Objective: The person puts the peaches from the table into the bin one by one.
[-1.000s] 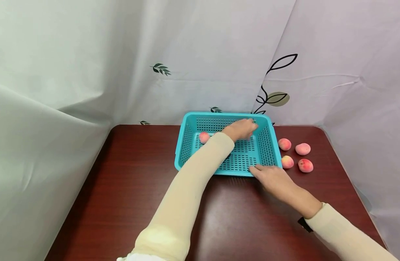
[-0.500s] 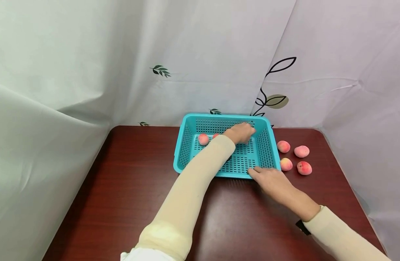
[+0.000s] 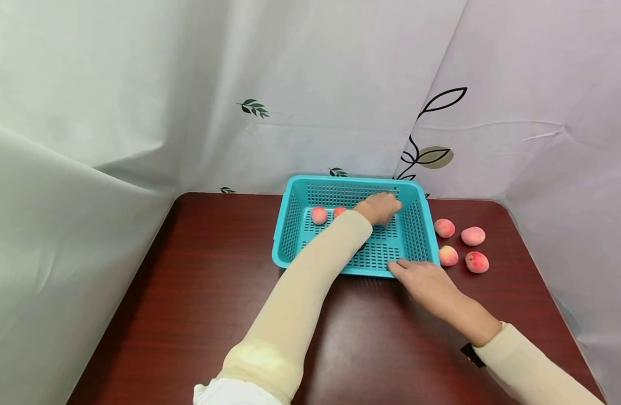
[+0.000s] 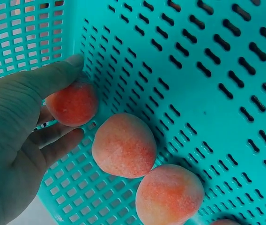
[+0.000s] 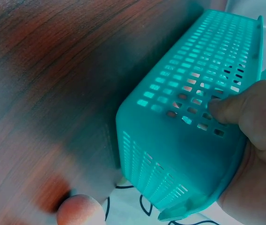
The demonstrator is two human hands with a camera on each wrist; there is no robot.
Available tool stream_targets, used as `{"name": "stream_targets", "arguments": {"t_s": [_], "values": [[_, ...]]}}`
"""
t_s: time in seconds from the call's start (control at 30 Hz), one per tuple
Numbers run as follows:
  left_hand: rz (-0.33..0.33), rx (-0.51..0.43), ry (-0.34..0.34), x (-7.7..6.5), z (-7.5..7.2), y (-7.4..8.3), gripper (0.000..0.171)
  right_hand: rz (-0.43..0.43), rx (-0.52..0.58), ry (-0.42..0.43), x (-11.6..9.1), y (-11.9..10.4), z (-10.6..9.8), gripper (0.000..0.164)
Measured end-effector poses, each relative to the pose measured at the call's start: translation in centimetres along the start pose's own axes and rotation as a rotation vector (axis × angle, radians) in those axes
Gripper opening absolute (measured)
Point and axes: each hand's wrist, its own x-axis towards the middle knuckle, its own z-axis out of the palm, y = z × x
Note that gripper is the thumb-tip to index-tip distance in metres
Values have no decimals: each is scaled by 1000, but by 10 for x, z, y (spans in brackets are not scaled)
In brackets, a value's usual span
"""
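In the head view, a blue-green plastic basket (image 3: 285,225) with slotted walls stands near the table's back edge. My left hand (image 3: 378,208) reaches down inside it, toward the back right corner. The left wrist view shows that hand (image 4: 34,103) with thumb and fingers around a peach (image 4: 73,104) close to the basket's wall. Beside it lie two more peaches, a nearer one (image 4: 123,146) and another (image 4: 170,194) touching it; a further one is cut off below. My right hand (image 3: 424,284) grips the basket's front rim near the right corner, its thumb (image 5: 226,108) against the outer wall.
Several peaches (image 3: 473,236) lie on the dark red table (image 3: 204,270) just right of the basket, one (image 3: 448,256) close against its side. White patterned cloth (image 3: 320,84) hangs behind and along both sides. Toward the basket's left, a peach (image 3: 318,215) rests inside.
The left hand has settled slightly lower in the basket, and a second peach shows more past the sleeve. The right hand keeps its grip on the rim. The head view shifts a little.
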Motion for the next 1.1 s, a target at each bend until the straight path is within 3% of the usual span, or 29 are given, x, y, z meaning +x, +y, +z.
{"name": "stream_targets", "arguments": {"t_s": [0.4,0.53,0.7,0.87,1.1], "values": [[10,36,13,5,12,2,19,-5,-5,12,-2,2,4,30],[-11,60,12,4,9,4,32,-8,-8,17,-1,3,3,31],[-50,76,-10,-3,-2,6,63,-10,-9,17,-1,3,2,30],[-49,87,1,-15,-18,4,69,-10,-11,9,0,3,2,29],[15,188,93,-44,-44,1,72,-10,-17,21,-1,4,3,29]]}}
